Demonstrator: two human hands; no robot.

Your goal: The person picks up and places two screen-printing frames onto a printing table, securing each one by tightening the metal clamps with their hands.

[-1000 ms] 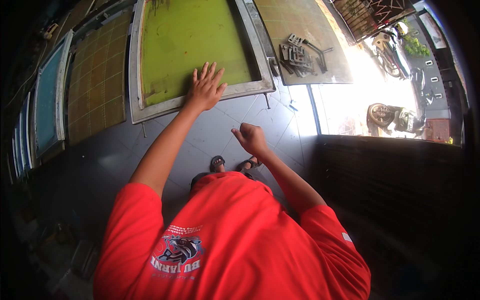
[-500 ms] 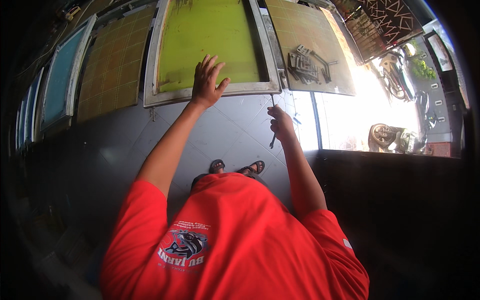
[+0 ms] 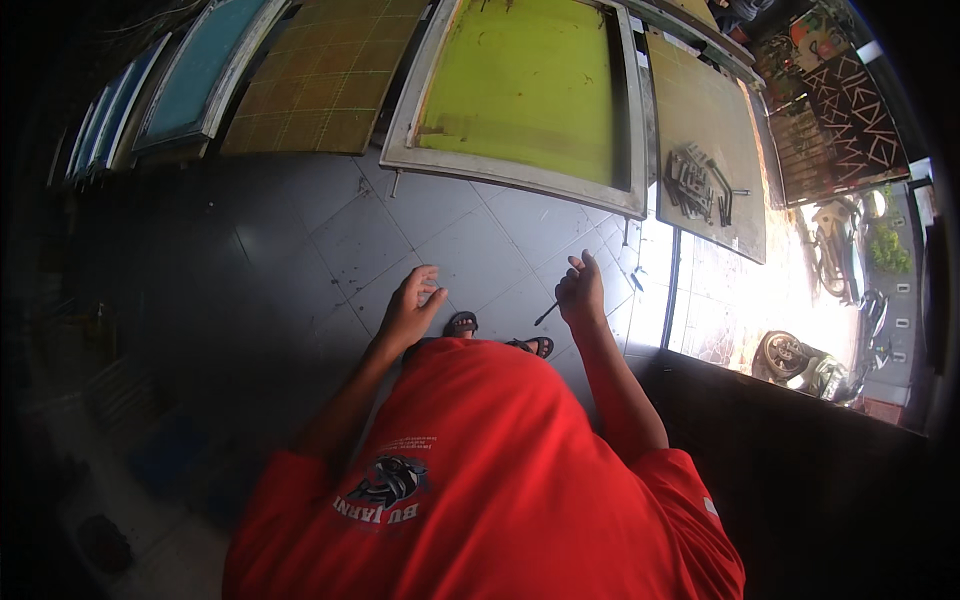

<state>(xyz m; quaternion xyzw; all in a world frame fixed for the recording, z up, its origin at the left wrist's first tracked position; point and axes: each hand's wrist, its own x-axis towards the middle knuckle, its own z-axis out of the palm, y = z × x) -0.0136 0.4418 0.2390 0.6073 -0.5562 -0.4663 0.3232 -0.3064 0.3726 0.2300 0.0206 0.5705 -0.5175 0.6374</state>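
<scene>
My right hand (image 3: 580,289) is closed around a slim dark wrench (image 3: 545,316), whose end sticks out to the lower left. Nothing is in my left hand (image 3: 409,303); its fingers are loosely bent and apart in front of my body. Beyond both hands stands a screen-printing frame (image 3: 510,182) with pale, worn edges and yellow-green mesh (image 3: 525,90). A bolt (image 3: 626,231) points down under its near right corner, and another bolt (image 3: 396,184) under its near left corner. Neither hand touches the frame.
A brown board (image 3: 325,80) and a blue-mesh screen (image 3: 210,75) stand to the left. On the right, a tan board (image 3: 715,110) carries a heap of metal brackets (image 3: 697,185). Grey floor tiles (image 3: 470,235) lie below; motorbikes (image 3: 790,355) stand outside at the right.
My left hand has drawn back from the frame toward my body. My right hand, still gripping the wrench, has come away from the bolt at the frame's right corner. The view has shifted left.
</scene>
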